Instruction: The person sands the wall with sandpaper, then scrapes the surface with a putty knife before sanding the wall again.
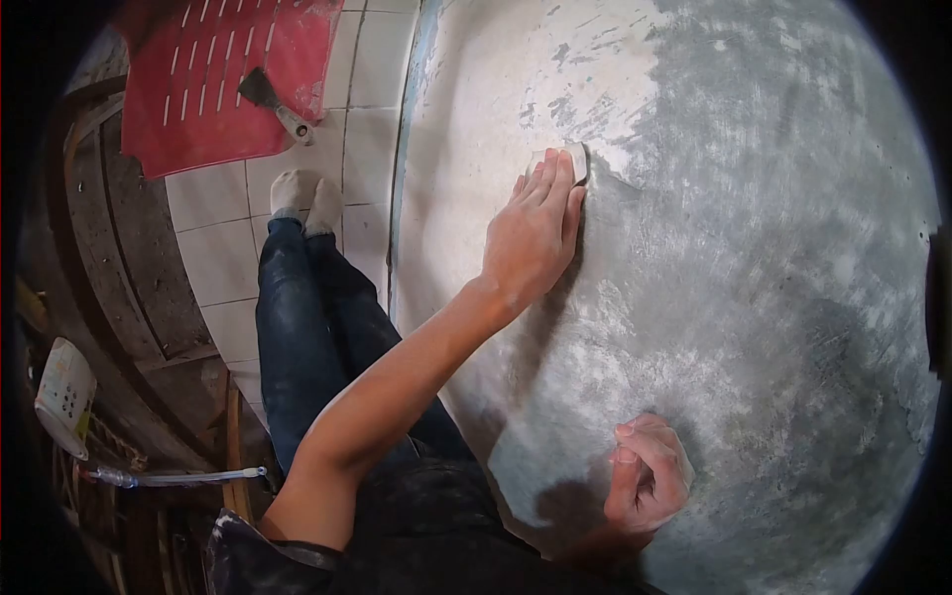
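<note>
Reaching up across a patchy grey and whitish wall [734,268], my left hand [535,223] presses a small pale piece of sandpaper [579,162] against the surface. Its fingers lie together over the piece, and a dark edge shows along the right side. The surface is whitish to the left of this hand and mostly grey to the right. Lower down, my right hand [650,476] rests close to or against the grey part with its fingers curled in. I see nothing between those fingers.
A putty knife [276,105] lies on a red slotted plastic seat [223,129] at the upper left. My feet in socks [297,193] stand on white floor tiles [213,258]. A white perforated container [65,397], a clear tube [178,478] and wooden boards [124,248] are at the left.
</note>
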The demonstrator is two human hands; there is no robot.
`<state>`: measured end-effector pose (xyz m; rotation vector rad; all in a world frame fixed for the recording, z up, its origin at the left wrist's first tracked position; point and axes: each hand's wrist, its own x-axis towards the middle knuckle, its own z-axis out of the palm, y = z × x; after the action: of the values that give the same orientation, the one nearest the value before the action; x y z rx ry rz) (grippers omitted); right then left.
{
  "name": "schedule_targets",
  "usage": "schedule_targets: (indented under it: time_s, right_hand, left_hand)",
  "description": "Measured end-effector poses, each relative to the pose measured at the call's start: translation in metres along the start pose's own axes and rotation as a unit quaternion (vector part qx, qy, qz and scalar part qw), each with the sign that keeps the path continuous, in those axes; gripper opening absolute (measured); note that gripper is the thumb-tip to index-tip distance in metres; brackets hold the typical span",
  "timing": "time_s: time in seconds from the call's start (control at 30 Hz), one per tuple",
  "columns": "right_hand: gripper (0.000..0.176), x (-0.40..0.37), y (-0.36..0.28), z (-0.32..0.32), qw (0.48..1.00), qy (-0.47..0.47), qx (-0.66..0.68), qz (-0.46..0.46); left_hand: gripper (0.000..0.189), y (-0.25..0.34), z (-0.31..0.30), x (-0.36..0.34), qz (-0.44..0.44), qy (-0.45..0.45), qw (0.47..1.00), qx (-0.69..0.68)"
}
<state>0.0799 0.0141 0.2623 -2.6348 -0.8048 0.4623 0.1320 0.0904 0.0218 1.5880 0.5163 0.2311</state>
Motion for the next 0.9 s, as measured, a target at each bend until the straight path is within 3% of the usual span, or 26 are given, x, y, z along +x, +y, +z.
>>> schedule_targets:
  time_s: [0.2,0.27,0.4,0.53,0.67,0.8,0.9]
  right_hand:
    - [0.017,-0.001,0.003,0.000,1.000,0.003,0.010,-0.011]
    - [0.024,-0.001,0.004,0.001,1.000,0.007,0.022,-0.018]
    - [0.016,-0.002,0.004,0.001,1.000,0.002,0.016,-0.014]
    - [0.016,-0.001,0.002,0.001,1.000,0.000,0.012,-0.013]
    - [0.017,0.001,0.002,0.002,1.000,-0.005,0.009,-0.010]
    - [0.019,0.000,0.004,0.003,1.000,-0.003,0.012,-0.013]
    - [0.024,-0.001,0.004,0.004,1.000,0.004,0.015,-0.008]
  left_hand:
    - [0.044,0.025,-0.004,-0.045,0.011,-0.004,1.000,-0.003]
    - [0.042,0.023,-0.004,-0.039,-0.005,0.002,0.999,-0.034]
    - [0.040,0.012,0.000,-0.002,-0.031,0.035,0.998,-0.051]
    - [0.044,0.016,-0.005,-0.022,0.019,0.002,1.000,0.003]
    - [0.044,0.025,-0.008,-0.045,0.009,-0.029,0.999,-0.014]
    - [0.042,0.006,-0.001,0.002,-0.001,0.019,1.000,-0.010]
    - [0.043,0.017,-0.001,-0.013,-0.005,0.021,1.000,0.010]
